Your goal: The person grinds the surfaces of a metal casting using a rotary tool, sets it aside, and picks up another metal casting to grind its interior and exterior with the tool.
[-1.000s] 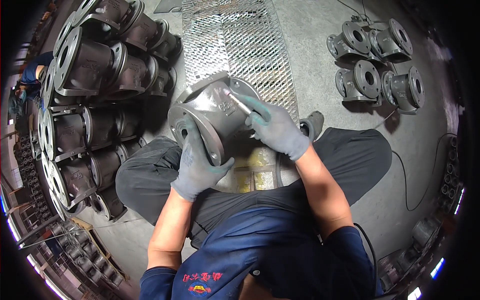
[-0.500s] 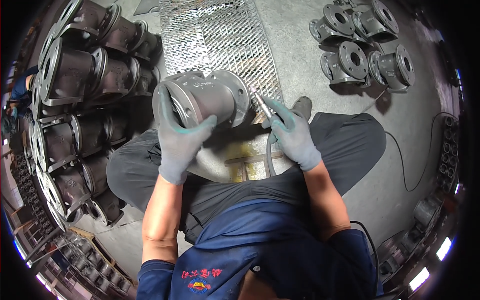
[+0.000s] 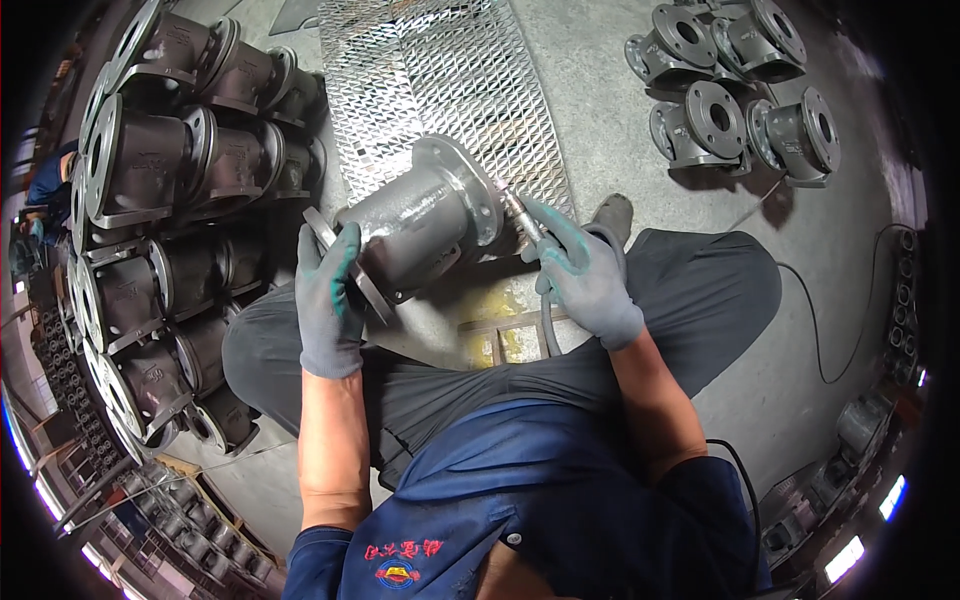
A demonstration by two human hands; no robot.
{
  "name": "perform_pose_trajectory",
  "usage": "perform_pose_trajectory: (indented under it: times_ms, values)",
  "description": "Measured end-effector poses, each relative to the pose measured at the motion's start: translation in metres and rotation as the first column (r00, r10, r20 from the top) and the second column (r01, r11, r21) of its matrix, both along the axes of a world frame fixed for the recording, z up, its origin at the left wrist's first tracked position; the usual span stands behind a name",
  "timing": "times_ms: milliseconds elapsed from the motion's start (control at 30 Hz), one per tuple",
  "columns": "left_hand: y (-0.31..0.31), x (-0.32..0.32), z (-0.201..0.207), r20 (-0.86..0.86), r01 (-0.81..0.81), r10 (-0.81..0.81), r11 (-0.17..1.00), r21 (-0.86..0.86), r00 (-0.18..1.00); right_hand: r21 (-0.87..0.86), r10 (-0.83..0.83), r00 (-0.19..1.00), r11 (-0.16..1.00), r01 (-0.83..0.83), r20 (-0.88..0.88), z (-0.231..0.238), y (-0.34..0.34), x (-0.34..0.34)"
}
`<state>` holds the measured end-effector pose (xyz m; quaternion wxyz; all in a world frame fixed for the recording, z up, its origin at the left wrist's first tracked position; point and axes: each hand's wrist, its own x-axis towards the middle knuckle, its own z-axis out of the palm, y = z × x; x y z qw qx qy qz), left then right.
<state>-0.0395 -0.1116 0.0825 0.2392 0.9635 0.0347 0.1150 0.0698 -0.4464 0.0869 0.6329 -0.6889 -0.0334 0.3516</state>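
A grey flanged valve body [image 3: 405, 225] lies tilted in front of me between my knees, its right flange higher than its left. My left hand [image 3: 330, 300] is closed on the rim of the left flange, fingers over its edge. In my gloved right hand [image 3: 590, 280] is a slim metal air grinder [image 3: 522, 215] with a grey hose running down from it. The grinder's tip is right by the outer edge of the right flange; whether it touches I cannot tell. Both gloves are grey with green patches.
Stacked flanged castings [image 3: 150, 150] rise close on my left. Several more [image 3: 705, 125] stand on the floor at the far right. A patterned metal sheet [image 3: 450, 70] lies ahead, beyond the valve body. A thin black cable [image 3: 820, 340] curves over the floor on the right.
The valve body has turned, so its left flange now shows more edge-on and lower. My left hand has shifted its grip on that flange. The grinder stays by the right flange.
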Motion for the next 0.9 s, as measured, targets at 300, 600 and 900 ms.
perform_pose_trajectory:
  times_ms: [300,600,900]
  values:
    - [-0.034,0.011,0.021,-0.396,-0.389,0.446,-0.110,-0.914,0.803,-0.212,0.166,0.913,0.973,-0.091,0.372,-0.029,0.030,-0.038]
    - [-0.021,-0.011,0.002,0.069,-0.210,0.226,0.960,-0.184,0.972,-0.221,-0.028,0.968,0.972,0.084,0.248,-0.058,0.062,-0.049]
    - [-0.029,-0.005,0.011,0.047,-0.210,0.226,0.951,-0.228,0.973,-0.227,-0.075,0.997,0.971,0.079,0.026,-0.056,0.066,-0.047]
